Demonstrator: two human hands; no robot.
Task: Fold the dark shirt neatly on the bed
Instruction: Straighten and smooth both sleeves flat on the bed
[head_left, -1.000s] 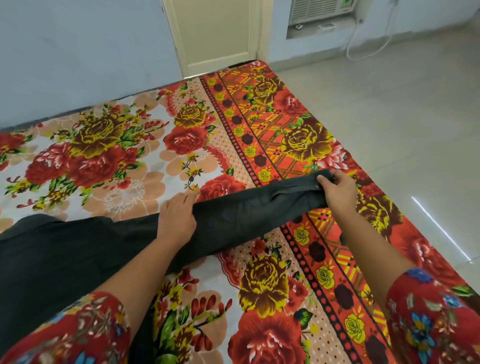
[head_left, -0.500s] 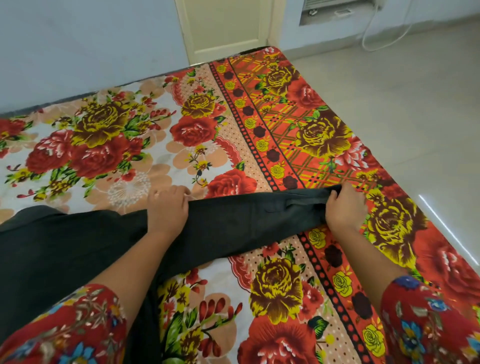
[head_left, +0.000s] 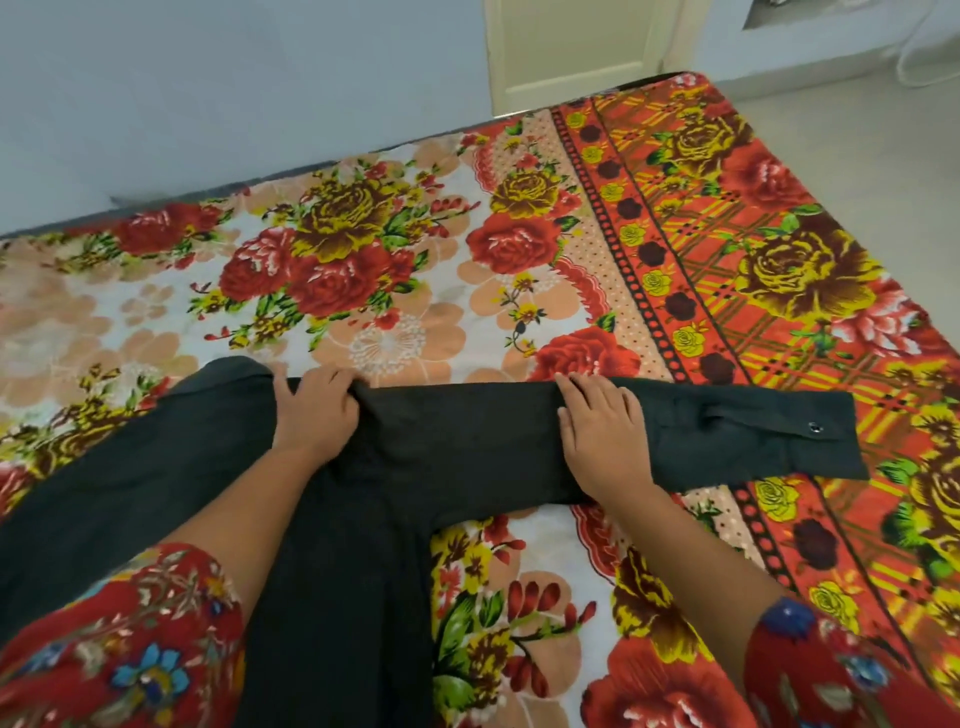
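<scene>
Risk, sleeve: the sleeve (head_left: 701, 426) lies stretched out to the right. It is long, soft cloth, so swinging it over the body by one end would likely twist it or land it crooked and leave the fold uneven.
Risk, bunching: the cloth puckers under the left hand's fingers near the shoulder. A crease pressed in there would probably carry into every later fold.
Risk, sheet: the bed (head_left: 363, 270) has a loose floral sheet. Dragging the shirt rather than lifting it could ruck up both.
Risk, edge: the cuff (head_left: 800, 457) rests near the bed's right side, and a careless sweep might send it over.
Shirt, look: the dark shirt (head_left: 467, 452) is near-black, matte and long-sleeved. It lies mostly flat with soft wrinkles, and a small shiny snap (head_left: 814, 427) sits on the cuff.
Shirt, place: it lies on the near part of the bed. Its body runs toward the person and off to the lower left, partly hidden by the forearms.
Left hand (head_left: 317, 415): its grip is clenched on the shirt, with fingers curled into the cloth at the sleeve's upper edge.
Right hand (head_left: 602, 441): its grip is released, and the palm and straight fingers press flat on the middle of the sleeve.
Progress: this looks like an early step, with the sleeve smoothed but not yet folded in.
</scene>
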